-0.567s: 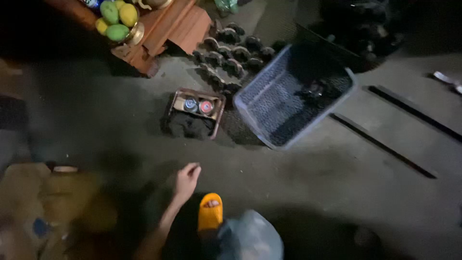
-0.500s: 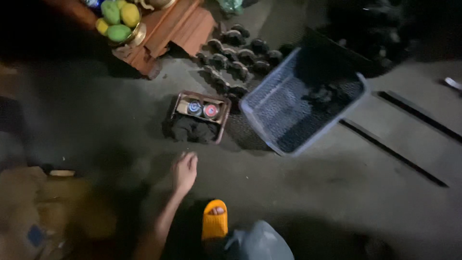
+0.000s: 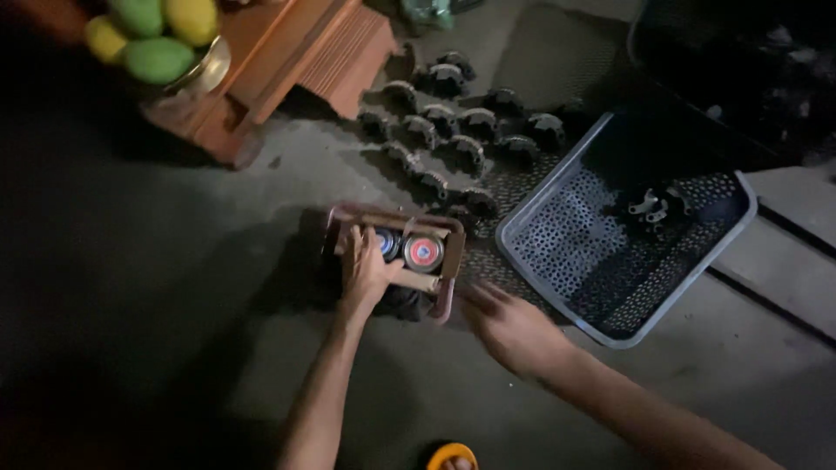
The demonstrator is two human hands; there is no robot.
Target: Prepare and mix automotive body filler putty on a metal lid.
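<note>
Cardboard box [image 3: 394, 252] partly hidden under left hand [image 3: 364, 271], grip unclear; right hand [image 3: 509, 326] open beside it.

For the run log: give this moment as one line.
left hand: on small box with two round tins | right hand: open, beside box | grey basket: right of box

It looked like a small workshop on the floor of a home. Many dark metal parts [image 3: 453, 130] lay in rows on the bare concrete floor [image 3: 174, 287]. A grey plastic basket [image 3: 610, 252] held more parts, and a wooden stand [image 3: 296, 52] carried fruit [image 3: 157, 35].
</note>
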